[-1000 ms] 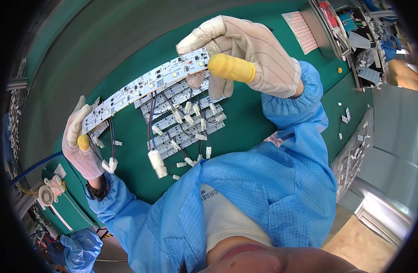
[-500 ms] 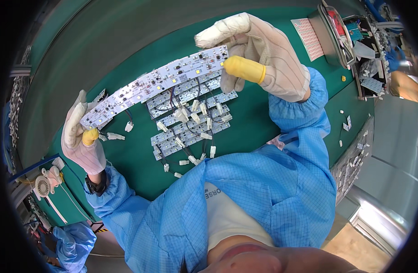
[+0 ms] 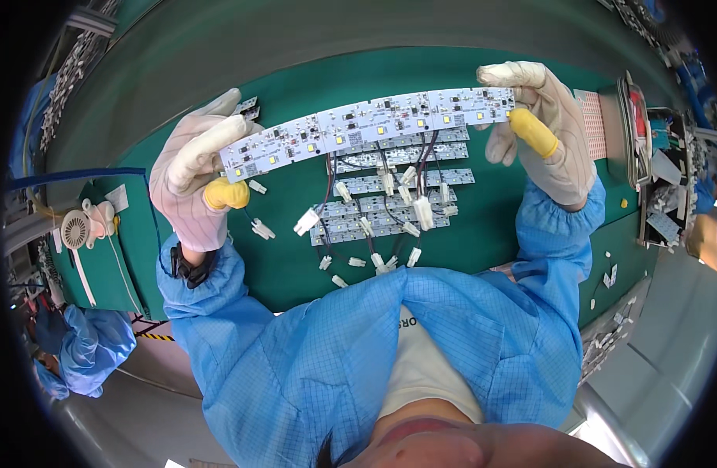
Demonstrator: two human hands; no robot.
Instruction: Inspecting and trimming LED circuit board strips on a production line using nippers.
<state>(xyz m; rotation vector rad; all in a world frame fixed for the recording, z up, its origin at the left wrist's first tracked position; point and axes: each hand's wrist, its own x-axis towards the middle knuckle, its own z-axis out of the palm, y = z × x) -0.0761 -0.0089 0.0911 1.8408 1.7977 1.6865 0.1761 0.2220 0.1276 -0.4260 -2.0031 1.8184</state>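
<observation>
A long white LED circuit board strip point(image 3: 374, 123) is held up above the table, its component side facing me. My left hand point(image 3: 198, 168), in a pale glove with a yellow finger cot on the thumb, pinches its left end. My right hand point(image 3: 549, 129), gloved the same way, grips the right end between yellow-capped thumb and fingers. Beneath the strip lies a stack of similar LED boards point(image 3: 389, 226) on the green mat. Dark wires with white plug connectors point(image 3: 423, 212) run out over that stack. Part of the stack is hidden behind the held strip.
A small fan point(image 3: 76, 228) lies at the left on the green table point(image 3: 272, 269). A metal box point(image 3: 630, 132) and a sheet of red labels point(image 3: 590, 125) are at the right. Another person's blue sleeve point(image 3: 97, 351) shows at lower left.
The view has turned. The LED strip now sits more level and further right in the picture, with both hands still on its ends and its components showing more squarely.
</observation>
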